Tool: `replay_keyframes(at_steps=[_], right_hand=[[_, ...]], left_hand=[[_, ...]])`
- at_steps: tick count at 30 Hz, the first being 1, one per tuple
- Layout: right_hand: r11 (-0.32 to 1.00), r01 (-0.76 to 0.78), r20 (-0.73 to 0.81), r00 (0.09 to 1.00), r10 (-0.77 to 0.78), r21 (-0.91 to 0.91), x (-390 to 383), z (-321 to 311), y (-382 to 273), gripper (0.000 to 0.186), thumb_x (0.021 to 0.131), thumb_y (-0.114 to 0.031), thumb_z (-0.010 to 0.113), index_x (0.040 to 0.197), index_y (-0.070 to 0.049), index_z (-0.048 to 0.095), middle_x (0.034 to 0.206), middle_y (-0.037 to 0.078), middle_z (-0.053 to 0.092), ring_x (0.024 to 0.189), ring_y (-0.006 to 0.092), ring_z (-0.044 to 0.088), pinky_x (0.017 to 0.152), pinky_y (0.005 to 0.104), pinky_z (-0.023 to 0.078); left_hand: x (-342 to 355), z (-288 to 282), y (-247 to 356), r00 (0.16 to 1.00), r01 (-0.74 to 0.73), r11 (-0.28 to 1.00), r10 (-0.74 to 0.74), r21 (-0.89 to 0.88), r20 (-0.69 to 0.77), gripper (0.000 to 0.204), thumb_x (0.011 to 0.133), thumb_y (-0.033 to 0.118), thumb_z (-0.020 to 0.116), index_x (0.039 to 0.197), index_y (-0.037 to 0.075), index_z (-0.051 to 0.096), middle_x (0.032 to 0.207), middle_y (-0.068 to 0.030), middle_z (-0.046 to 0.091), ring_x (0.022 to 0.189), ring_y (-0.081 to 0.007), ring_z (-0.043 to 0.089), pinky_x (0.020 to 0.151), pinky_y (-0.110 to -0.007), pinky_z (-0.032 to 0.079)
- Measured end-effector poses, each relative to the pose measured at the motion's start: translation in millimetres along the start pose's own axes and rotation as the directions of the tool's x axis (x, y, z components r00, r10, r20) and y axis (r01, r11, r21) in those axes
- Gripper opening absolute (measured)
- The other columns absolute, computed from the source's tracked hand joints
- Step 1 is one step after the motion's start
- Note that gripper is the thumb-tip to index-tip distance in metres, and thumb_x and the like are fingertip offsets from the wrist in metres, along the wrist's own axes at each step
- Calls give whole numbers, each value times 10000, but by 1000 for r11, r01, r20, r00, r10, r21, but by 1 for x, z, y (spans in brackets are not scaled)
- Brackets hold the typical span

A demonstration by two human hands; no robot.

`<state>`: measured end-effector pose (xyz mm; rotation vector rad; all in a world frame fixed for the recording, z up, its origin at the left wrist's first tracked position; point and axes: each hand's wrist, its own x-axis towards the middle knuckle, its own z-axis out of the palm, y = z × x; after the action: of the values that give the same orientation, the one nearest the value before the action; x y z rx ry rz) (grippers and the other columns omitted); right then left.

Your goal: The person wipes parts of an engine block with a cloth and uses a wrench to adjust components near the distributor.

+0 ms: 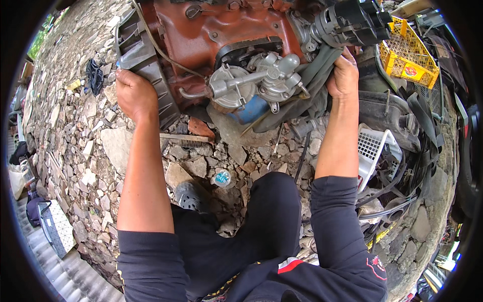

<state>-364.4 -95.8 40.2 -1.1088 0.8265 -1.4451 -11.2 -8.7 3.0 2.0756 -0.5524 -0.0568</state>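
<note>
I can't see most of the fingers on my left hand, at the edge of the grey ribbed housing. The fingertips of my right hand are hidden too, so I can't tell what they touch. The top edge cuts off the red engine. Pump parts hide some of the blue can. My trouser leg hides the back of my grey clog. By the stony ground's left edge, a dark bundle is too small to tell.

Black sleeves, dark trousers, grey perforated clog.
</note>
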Motion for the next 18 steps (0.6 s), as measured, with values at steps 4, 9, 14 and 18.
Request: replay_keyframes(at_steps=[4,9,14,18], right_hand=[[984,98,-53,993,-107,-148,-19,28,5,271,845,-67,587,1109,-10,596,1031,51,626,889,136,591,789,266,471],[973,32,-70,996,-49,-229,-30,52,-4,366,857,-132,601,1195,-6,538,1083,56,606,906,128,572,795,251,455],[936,42,-145,984,-99,-350,-30,38,1,218,923,-82,493,1074,2,627,945,14,651,867,100,567,776,236,447],[655,158,-87,942,-325,-739,-61,68,3,325,882,-209,529,1090,33,590,1192,282,537,1099,380,536,927,355,405]], left_hand=[[4,3,-6,1000,-27,1000,27,-3,-12,603,944,460,221,1133,26,594,1074,-280,595,1020,-483,521,876,-497,406],[1,1,-2,1000,3,1000,-3,17,-21,607,944,460,221,1126,20,597,1084,-279,592,1025,-479,522,878,-496,406],[5,4,-5,999,-32,999,32,-5,-24,606,942,462,226,1118,18,600,1077,-274,598,1019,-481,524,878,-495,408],[4,4,-6,1000,-17,1000,17,12,-16,600,942,459,229,1107,21,603,1060,-282,598,1001,-489,526,868,-504,408]])
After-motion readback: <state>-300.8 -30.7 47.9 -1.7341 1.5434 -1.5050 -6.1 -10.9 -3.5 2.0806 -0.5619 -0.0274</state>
